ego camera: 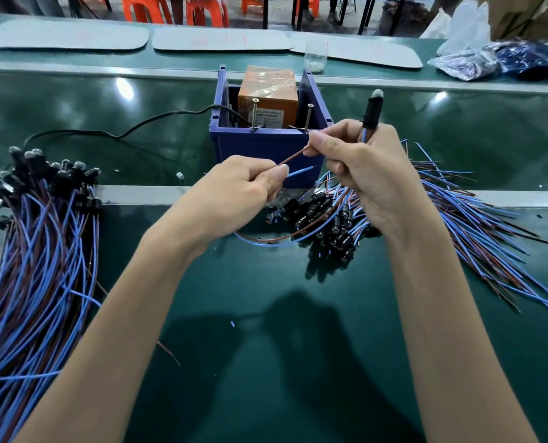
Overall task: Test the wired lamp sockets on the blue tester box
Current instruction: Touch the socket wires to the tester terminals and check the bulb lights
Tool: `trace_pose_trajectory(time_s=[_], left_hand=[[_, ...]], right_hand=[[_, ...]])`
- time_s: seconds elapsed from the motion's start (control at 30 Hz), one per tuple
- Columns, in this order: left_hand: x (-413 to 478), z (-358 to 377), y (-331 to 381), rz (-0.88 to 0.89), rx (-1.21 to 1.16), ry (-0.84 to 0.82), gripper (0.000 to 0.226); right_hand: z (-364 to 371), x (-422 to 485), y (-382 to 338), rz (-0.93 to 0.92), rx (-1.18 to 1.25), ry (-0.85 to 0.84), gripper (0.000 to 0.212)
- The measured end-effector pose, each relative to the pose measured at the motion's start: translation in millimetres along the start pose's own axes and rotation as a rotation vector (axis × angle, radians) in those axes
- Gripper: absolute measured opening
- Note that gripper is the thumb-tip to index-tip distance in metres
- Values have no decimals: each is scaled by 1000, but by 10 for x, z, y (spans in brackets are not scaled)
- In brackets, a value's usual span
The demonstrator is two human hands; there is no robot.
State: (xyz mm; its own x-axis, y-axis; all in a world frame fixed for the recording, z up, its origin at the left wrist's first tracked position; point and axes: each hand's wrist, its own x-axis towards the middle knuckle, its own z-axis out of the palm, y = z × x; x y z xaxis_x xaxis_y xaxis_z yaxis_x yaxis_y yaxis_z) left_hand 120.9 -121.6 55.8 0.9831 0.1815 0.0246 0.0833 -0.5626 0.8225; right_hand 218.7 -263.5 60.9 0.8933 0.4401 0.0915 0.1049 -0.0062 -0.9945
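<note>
The right hand [362, 180] is gripping one wired lamp socket [370, 115] upright with the bulb end up, its fingers curled around the socket's lower part. Its thumb and forefinger are also pinching the brown wire [293, 157] at its far end, and the wire tip is hidden by the fingertips. The left hand [240, 187] is pinching the blue wire [300, 171] between thumb and forefinger. The blue tip is projecting toward the right hand, in front of the box's front wall. The brown wire is running up to the left thumb; whether that hand is gripping it too cannot be told. Both wires are hanging in a loop below the hands.

The blue tester box [266, 145] is standing on the green tabletop [266, 330], just beyond the hands. It is holding an orange-brown transformer [268, 100]. Two upright screws [254, 113] are rising from its front rim. A black power cord [138, 126] is leading out of the box to the left.

A bundle of wired sockets [42, 235] is lying at the left. A second pile of sockets [327, 219] is lying under the right hand, its wires fanning out to the right. A clear plastic cup [315, 59] is standing behind the box.
</note>
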Motion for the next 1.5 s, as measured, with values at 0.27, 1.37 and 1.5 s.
trace_pose_trajectory(time_s=[0.27, 1.37, 1.5], left_hand=[[-14, 20, 36, 31, 7, 19, 46], [52, 290, 167, -38, -829, 493, 20], [46, 278, 188, -42, -987, 479, 18]], right_hand=[[16, 5, 8, -88, -87, 58, 25], [267, -90, -12, 55, 156, -119, 8], [289, -107, 0, 54, 242, -170, 7]])
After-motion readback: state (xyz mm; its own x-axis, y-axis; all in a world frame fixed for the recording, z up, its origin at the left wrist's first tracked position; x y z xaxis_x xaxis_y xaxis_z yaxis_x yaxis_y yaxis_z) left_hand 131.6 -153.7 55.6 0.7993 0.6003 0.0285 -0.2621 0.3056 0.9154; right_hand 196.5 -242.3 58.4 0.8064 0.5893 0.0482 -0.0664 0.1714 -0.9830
